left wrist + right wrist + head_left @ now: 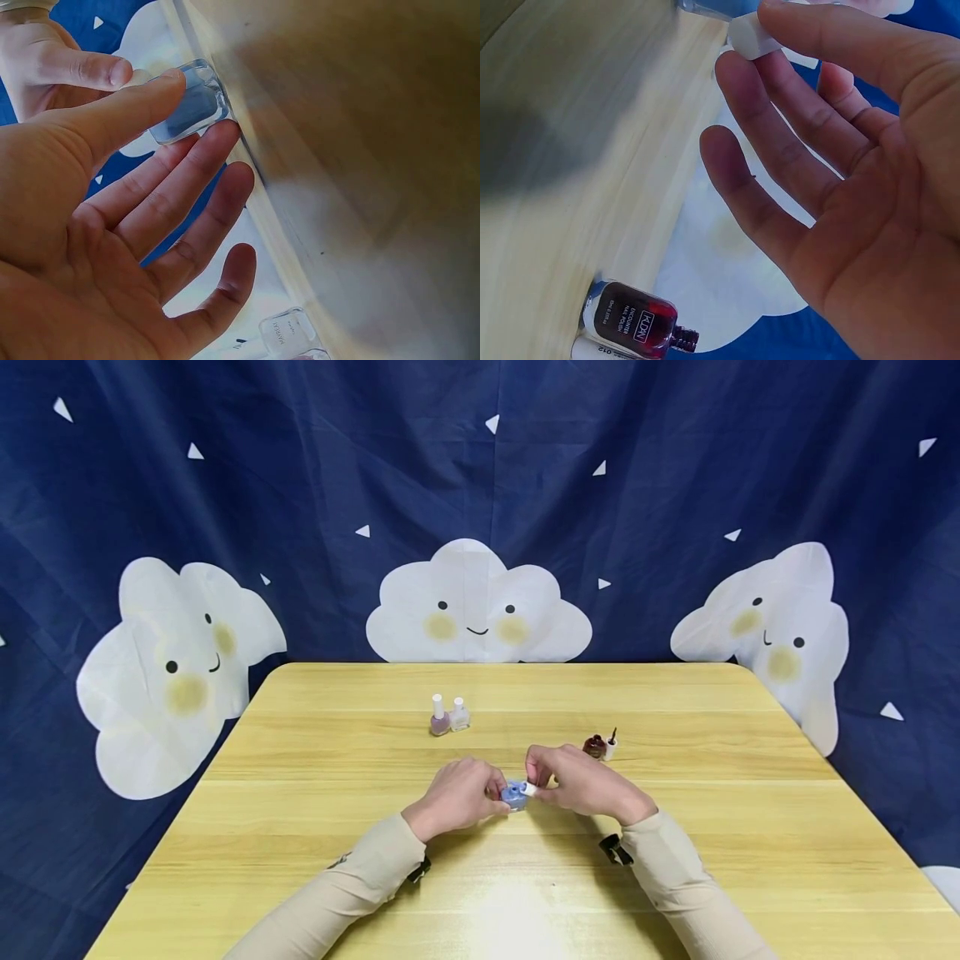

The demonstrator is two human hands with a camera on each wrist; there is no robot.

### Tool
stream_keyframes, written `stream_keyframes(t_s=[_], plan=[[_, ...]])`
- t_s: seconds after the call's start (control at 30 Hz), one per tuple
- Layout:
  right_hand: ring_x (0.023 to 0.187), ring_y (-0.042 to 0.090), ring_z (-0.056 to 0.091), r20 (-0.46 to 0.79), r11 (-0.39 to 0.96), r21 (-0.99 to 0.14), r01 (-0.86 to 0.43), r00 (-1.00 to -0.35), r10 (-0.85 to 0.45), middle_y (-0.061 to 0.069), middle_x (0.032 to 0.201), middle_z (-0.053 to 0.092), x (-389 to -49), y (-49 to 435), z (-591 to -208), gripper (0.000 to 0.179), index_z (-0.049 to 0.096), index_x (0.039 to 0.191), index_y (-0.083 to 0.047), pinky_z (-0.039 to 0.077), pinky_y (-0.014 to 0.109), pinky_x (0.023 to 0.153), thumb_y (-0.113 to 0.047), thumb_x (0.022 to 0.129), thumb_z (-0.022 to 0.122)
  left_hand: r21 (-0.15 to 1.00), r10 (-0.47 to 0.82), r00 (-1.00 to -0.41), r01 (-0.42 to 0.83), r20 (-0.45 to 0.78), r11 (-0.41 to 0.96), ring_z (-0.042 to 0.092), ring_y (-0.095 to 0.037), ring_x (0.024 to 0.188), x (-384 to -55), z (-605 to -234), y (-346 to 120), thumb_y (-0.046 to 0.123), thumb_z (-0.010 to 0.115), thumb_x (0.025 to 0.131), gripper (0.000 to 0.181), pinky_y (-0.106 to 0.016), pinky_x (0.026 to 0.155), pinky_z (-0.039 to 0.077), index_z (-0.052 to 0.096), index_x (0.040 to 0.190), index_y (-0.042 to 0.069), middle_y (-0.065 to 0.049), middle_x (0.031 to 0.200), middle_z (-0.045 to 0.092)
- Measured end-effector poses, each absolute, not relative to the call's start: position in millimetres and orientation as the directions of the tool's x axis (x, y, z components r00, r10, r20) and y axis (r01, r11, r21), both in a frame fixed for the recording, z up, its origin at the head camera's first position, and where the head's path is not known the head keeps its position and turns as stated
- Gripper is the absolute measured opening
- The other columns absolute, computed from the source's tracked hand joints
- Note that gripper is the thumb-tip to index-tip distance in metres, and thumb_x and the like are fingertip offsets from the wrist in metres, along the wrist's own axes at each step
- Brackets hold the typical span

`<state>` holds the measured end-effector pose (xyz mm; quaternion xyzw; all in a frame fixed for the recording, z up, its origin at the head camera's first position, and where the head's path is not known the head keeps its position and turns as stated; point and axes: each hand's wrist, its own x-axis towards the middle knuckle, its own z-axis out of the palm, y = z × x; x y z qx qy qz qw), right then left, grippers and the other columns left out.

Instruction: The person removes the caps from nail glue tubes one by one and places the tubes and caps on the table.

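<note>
My left hand (462, 793) pinches a small glass bottle of blue nail polish (513, 797) between thumb and fingertips, low over the table. Its thumb lies across the flat face of the glass in the left wrist view, and the last two fingers stay off it. With thumb and fingertips, my right hand (588, 783) pinches a white cap (751, 36). That cap is tilted close to the right of the blue bottle's mouth. Whether a brush under it touches the bottle is too small to tell.
Beyond my right hand stands a dark red nail polish bottle (595, 746), uncapped. Beside it a white cap (611, 749) rests with its brush pointing up. Farther back are a capped mauve polish bottle (440, 722) and a capped clear one (460, 718), on the wooden table (337, 743).
</note>
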<state>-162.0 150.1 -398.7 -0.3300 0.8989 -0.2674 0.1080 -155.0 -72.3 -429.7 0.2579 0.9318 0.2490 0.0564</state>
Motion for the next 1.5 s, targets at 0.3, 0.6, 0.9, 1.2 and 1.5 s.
stream_keyframes(t_s=[0.3, 0.6, 0.9, 1.2, 1.5], plan=[[0.086, 0.010, 0.064, -0.033, 0.639, -0.555, -0.532, -0.754, -0.656, -0.007, 0.091, 0.072, -164.0, 151.5, -401.0, 0.023, 0.058, 0.092, -0.015, 0.048, 0.027, 0.072, -0.003, 0.088, 0.077, 0.492, 0.507, -0.862, 0.451, 0.023, 0.745, 0.048, -0.005, 0.060, -154.5, -429.2, -72.2, 0.029, 0.088, 0.082, 0.016, -0.024, 0.057, 0.039, 0.078, 0.089, 0.018, 0.008, 0.082, 0.075], [0.086, 0.009, 0.065, -0.040, 0.663, -0.544, -0.514, -0.773, -0.633, -0.006, 0.092, 0.073, -164.8, 153.3, -401.1, 0.025, 0.057, 0.091, -0.016, 0.051, 0.030, 0.076, -0.004, 0.087, 0.079, 0.492, 0.503, -0.864, 0.447, 0.020, 0.748, 0.049, -0.004, 0.061, -154.8, -429.3, -72.0, 0.029, 0.088, 0.081, 0.017, -0.024, 0.058, 0.040, 0.079, 0.090, 0.018, 0.008, 0.082, 0.075], [0.088, 0.009, 0.067, -0.013, 0.662, -0.548, -0.511, -0.786, -0.618, -0.006, 0.093, 0.074, -164.9, 155.6, -397.9, 0.023, 0.057, 0.092, -0.016, 0.049, 0.029, 0.074, -0.005, 0.089, 0.077, 0.497, 0.503, -0.864, 0.444, 0.018, 0.746, 0.048, -0.004, 0.059, -154.7, -429.6, -72.5, 0.030, 0.088, 0.081, 0.017, -0.024, 0.057, 0.040, 0.078, 0.090, 0.018, 0.008, 0.081, 0.074], [0.094, 0.012, 0.071, 0.036, 0.621, -0.592, -0.515, -0.786, -0.617, -0.004, 0.097, 0.073, -162.0, 154.9, -393.5, 0.021, 0.057, 0.094, -0.015, 0.053, 0.030, 0.077, -0.004, 0.090, 0.074, 0.501, 0.495, -0.869, 0.432, 0.010, 0.749, 0.050, -0.004, 0.060, -156.6, -429.6, -74.6, 0.030, 0.086, 0.083, 0.018, -0.024, 0.058, 0.042, 0.079, 0.093, 0.016, 0.004, 0.086, 0.077], [0.092, 0.013, 0.070, 0.082, 0.580, -0.640, -0.503, -0.796, -0.600, -0.003, 0.096, 0.073, -160.3, 156.9, -388.4, 0.021, 0.057, 0.098, -0.014, 0.058, 0.045, 0.085, -0.002, 0.090, 0.073, 0.501, 0.490, -0.872, 0.433, 0.020, 0.750, 0.053, -0.003, 0.063, -158.1, -427.4, -75.4, 0.031, 0.087, 0.082, 0.019, -0.023, 0.058, 0.044, 0.079, 0.092, 0.016, 0.005, 0.086, 0.077]])
